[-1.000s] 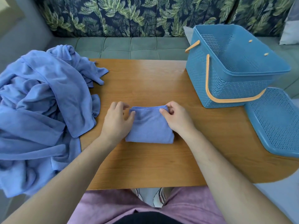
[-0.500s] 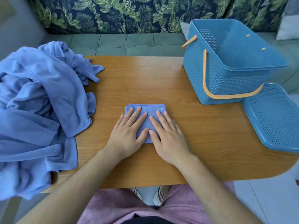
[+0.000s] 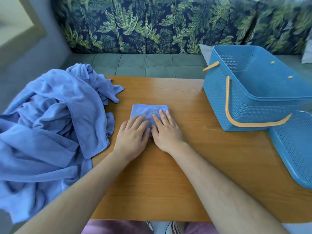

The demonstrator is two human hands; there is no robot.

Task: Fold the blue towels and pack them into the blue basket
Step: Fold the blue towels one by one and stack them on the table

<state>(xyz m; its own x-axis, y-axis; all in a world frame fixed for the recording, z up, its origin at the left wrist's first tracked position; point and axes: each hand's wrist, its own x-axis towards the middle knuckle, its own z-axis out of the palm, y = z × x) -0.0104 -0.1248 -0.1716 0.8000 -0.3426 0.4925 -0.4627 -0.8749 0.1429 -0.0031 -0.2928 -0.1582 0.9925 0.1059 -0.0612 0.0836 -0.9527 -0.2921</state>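
A small folded blue towel (image 3: pixel 148 110) is seen lying flat on the wooden counter (image 3: pixel 194 149), roughly at its middle. This towel is taken as the landmark for all positions below.

The left hand (image 3: pixel 132 134) is laid palm-down on the towel's near left portion. Its fingers (image 3: pixel 139 121) are extended, held close together and pressed flat on the cloth; nothing is clamped. The left forearm is stretched from the near left corner of the view toward the towel.

The right hand (image 3: pixel 166 131) is laid palm-down on the towel's near right portion, just beside the left hand, with the thumbs nearly touching. Its fingers (image 3: pixel 163 118) are extended and slightly spread, flat on the cloth, with nothing gripped. The right forearm is angled in from the near right.

The far edge of the towel is left uncovered by both hands.

To the left of the towel, a loose pile of unfolded blue towels (image 3: pixel 50 124) is heaped, partly on the counter and partly draped over its left edge. To the right of the towel and further back, the blue basket (image 3: pixel 249 105) is stood upright on the counter, its orange handle (image 3: pixel 236 119) lowered against the side; no contents can be made out inside. A blue perforated lid (image 3: pixel 295 149) is placed to the towel's right, just beside the basket on its near side.
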